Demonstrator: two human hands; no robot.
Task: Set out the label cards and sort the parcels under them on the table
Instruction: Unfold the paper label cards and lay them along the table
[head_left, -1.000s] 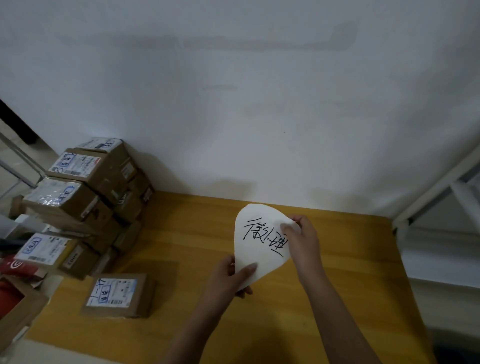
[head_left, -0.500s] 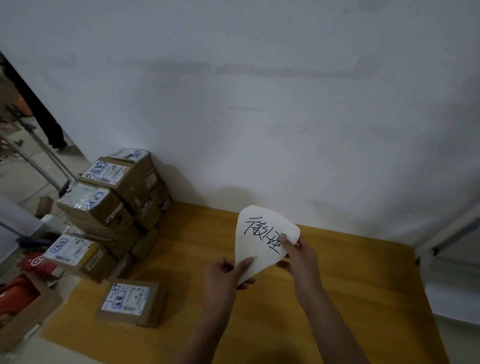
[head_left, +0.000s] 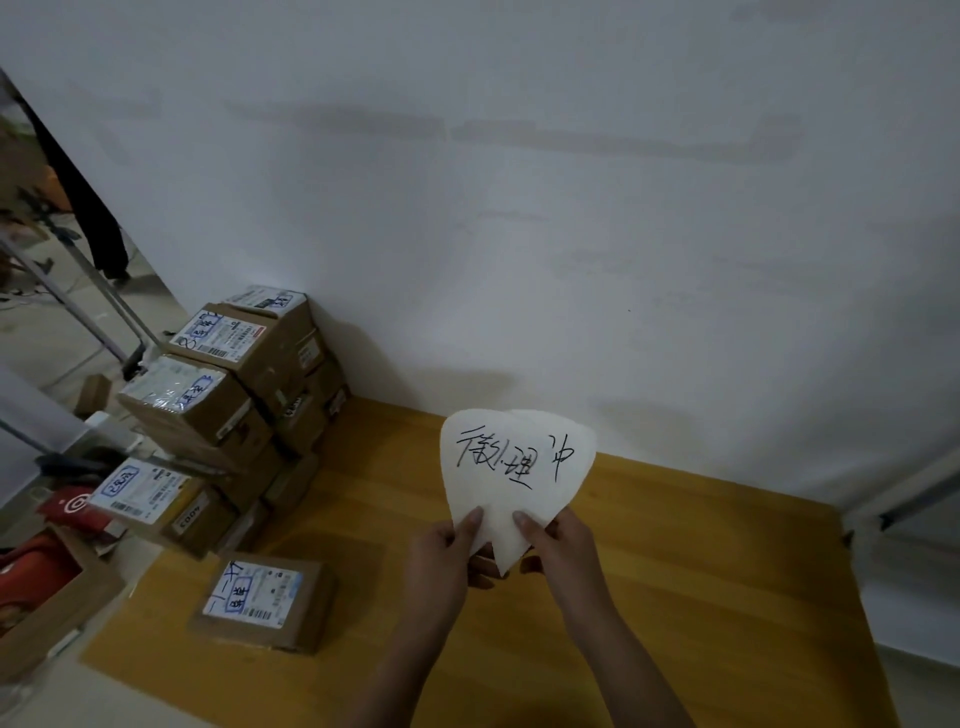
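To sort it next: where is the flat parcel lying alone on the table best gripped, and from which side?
Probably from above and the right, pinching across two opposite side walls: the flat parcel lies label-up, low, bare table on its right, while the parcel stack stands to its far left.

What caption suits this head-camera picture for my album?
Left hand and right hand pinch white handwritten paper label cards over a yellow wooden table; brown cardboard parcels stacked at left.

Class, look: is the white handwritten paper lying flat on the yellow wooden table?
No, the left hand and the right hand pinch the white handwritten paper at its lower tip, raised above the yellow wooden table.
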